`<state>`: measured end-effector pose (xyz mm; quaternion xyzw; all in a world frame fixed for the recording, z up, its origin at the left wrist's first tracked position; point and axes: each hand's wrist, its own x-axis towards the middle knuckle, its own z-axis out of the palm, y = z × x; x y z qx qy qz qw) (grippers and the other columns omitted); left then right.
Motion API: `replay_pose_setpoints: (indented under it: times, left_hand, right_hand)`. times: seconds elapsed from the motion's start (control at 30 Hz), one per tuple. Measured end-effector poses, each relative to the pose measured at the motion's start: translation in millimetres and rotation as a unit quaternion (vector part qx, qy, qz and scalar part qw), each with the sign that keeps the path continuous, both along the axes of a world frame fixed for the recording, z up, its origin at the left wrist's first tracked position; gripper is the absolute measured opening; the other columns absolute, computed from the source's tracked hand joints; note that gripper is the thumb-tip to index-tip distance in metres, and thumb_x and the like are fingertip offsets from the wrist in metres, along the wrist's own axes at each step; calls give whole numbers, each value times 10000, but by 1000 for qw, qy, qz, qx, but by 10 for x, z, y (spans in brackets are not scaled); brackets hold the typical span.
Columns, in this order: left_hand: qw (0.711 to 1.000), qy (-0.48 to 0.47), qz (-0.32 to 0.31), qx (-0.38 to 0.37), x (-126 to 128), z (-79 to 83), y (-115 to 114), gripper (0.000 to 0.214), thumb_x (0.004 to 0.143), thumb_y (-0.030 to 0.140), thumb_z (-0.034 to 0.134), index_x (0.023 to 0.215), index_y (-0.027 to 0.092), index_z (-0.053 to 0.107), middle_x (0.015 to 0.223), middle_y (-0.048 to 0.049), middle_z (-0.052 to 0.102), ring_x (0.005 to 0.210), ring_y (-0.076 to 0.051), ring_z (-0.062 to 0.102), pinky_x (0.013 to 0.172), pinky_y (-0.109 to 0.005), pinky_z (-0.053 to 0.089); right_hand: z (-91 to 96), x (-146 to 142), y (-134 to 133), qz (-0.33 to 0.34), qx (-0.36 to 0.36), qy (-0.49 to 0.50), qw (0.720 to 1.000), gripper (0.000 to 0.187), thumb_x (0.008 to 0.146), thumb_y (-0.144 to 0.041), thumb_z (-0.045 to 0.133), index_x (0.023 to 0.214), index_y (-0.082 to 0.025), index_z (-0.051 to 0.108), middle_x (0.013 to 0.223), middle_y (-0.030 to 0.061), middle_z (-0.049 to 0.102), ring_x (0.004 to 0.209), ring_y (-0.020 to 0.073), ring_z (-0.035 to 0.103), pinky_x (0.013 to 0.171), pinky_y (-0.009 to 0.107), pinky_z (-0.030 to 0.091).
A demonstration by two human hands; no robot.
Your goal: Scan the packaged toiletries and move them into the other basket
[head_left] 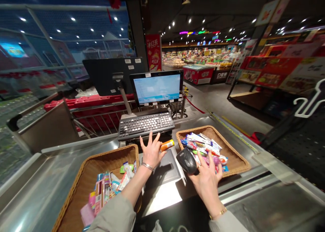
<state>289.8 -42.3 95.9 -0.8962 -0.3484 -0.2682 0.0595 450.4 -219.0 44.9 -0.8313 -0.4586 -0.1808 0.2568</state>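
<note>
A small orange tube (167,145) with a lighter cap end is pinched between thumb and forefinger of the left hand (151,152), the other fingers (150,137) spread wide, just in front of the keyboard (145,124). A black handheld scanner (186,160) is gripped by the right hand (207,181), its fingers wrapped round the handle. The tube's print cannot be read. Two wicker baskets (132,150) of small packets are seen on the steel bench (56,177); the left one is cut off by the lower edge. One lit screen (157,88) is seen.
</note>
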Motion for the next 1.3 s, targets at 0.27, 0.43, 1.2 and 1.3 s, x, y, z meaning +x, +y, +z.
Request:
replay_pose_setpoints:
  times: [0.27,0.43,1.2,1.3]
  left_hand:
    - [1000,1,-26,2,218,6,4,162,786,375,672,896,261,643,1435,-42,521,1443,-359,249,1101,-757,-23]
    - [999,2,-37,5,365,32,-1,205,764,399,699,912,265,653,1436,-44,519,1445,-364,242,1109,-748,-34]
    - [996,22,-88,5,954,29,17,289,775,389,696,1044,288,660,1464,-50,485,1453,-364,217,1115,-744,-5]
    - [995,22,-96,4,1025,1,29,303,767,364,702,1060,296,664,1463,-57,486,1451,-366,221,1117,-741,-1]
  right_hand:
    - [146,57,-93,-31,-12,11,999,249,781,-389,566,920,-252,721,1318,57,605,1391,359,272,1065,602,118]
    - [175,138,-130,-50,-27,27,998,276,787,-376,564,984,-265,722,1344,46,584,1407,354,241,1074,614,98]
    - [148,498,-270,-103,-28,42,993,233,800,-410,568,919,-298,734,1352,21,579,1382,366,292,1052,642,127]
    - [153,533,-289,-105,-23,31,994,232,802,-399,569,929,-298,734,1364,24,568,1383,368,294,1056,643,119]
